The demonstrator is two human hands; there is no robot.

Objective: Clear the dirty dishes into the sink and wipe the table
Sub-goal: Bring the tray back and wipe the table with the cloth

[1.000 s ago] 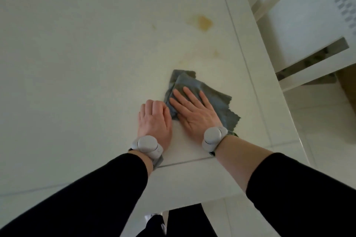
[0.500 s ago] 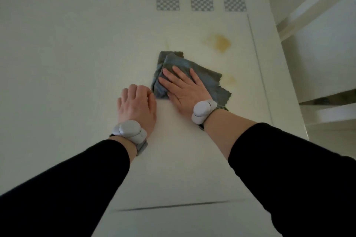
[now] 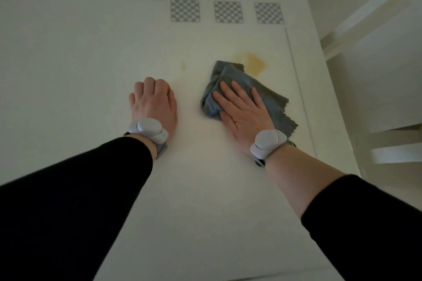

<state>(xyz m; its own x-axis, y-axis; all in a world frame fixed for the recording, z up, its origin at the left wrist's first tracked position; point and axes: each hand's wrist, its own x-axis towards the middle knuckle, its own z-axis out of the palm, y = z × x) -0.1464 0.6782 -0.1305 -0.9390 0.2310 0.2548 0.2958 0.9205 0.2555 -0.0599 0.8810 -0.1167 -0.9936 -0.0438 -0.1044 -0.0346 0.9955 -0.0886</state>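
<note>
R fingers (image 3: 237, 93) straight, spread, pressing grey cloth (image 3: 271, 102) flat on table (image 3: 68, 64), just below yellow stain (image 3: 251, 61). L hand (image 3: 153, 102) knuckles curled, holding nothing.

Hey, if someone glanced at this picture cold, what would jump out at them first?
Probably the right hand pressing flat on a crumpled grey cloth right of centre on the white table. Just beyond the cloth's far edge lies a yellowish-brown stain. The left hand rests on the table beside it, fingers curled under.
</note>
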